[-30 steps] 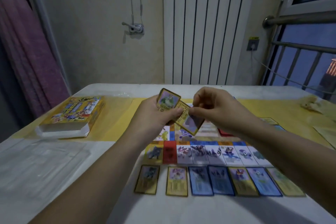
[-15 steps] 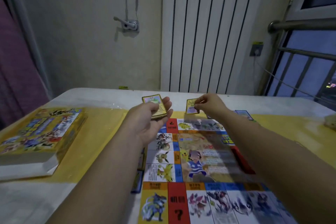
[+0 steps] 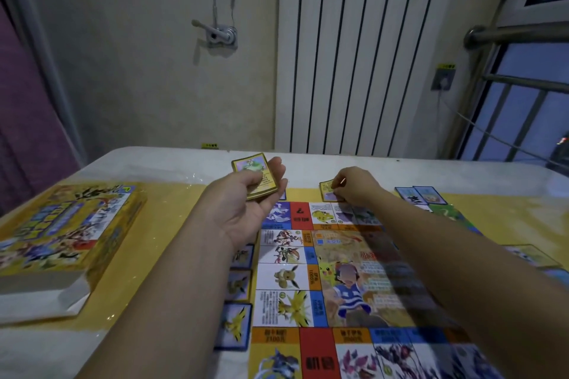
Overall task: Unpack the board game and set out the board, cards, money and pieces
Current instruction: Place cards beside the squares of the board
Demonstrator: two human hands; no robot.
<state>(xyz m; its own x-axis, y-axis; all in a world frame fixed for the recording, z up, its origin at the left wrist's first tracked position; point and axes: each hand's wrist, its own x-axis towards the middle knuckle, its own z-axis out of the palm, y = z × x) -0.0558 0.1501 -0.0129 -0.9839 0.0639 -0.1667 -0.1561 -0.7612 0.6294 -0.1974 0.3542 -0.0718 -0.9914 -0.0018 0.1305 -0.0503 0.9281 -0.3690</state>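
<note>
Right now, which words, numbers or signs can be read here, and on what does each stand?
"?": upside down on the far red square of the board.
All other print, on the board's squares, the box, the stack of cards in the left hand and the card in the right hand: too blurred or small to read.

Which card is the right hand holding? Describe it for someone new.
Start at the colourful printed game board; go to its far edge. There the right hand pinches a single gold-bordered card. Its neighbours to the right are blue-bordered cards, and the other gold cards are a stack in the left hand.
</note>
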